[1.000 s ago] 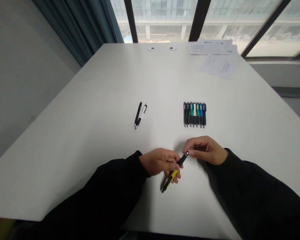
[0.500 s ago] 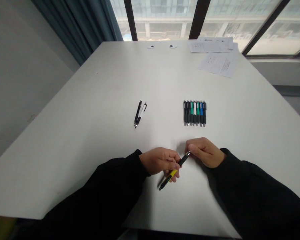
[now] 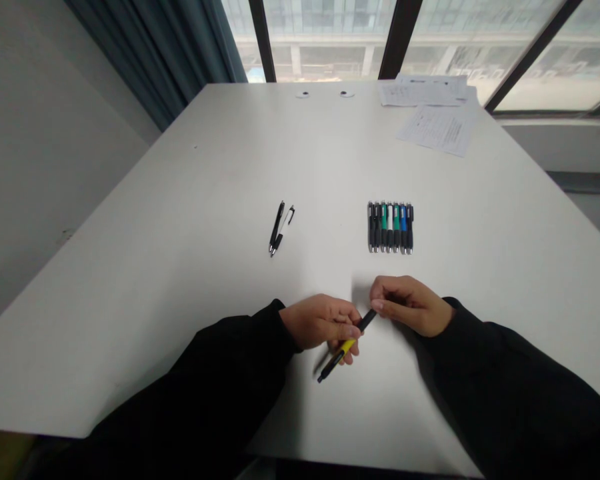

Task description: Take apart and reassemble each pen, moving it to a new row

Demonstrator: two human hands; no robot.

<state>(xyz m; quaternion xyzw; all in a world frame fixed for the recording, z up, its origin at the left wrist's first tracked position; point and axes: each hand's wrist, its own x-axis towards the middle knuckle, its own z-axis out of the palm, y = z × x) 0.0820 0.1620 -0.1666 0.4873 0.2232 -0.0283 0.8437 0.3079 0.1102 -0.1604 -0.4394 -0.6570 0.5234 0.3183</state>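
Note:
A yellow and black pen (image 3: 349, 345) slants above the near part of the table, its clip end pointing down-left towards me. My left hand (image 3: 325, 325) pinches it around the middle between thumb and fingers. At the pen's upper right end, the thumb and forefinger of my right hand (image 3: 411, 305) close on the tip and hide it. Farther off to the right lies a neat side-by-side row of several pens (image 3: 391, 228), in black, green, white and blue. A black pen (image 3: 276, 227) and a white and black pen (image 3: 283, 231) lie close together at the left.
Several printed papers (image 3: 436, 127) lie at the far right corner of the white table (image 3: 220, 173). Two eye-shaped pieces (image 3: 347, 94) sit by the far edge. Beyond stand a window and a blue curtain (image 3: 155, 53).
My right thumb and forefinger have closed over the pen's silver tip, which showed before. The left hand and the pen stay almost where they were.

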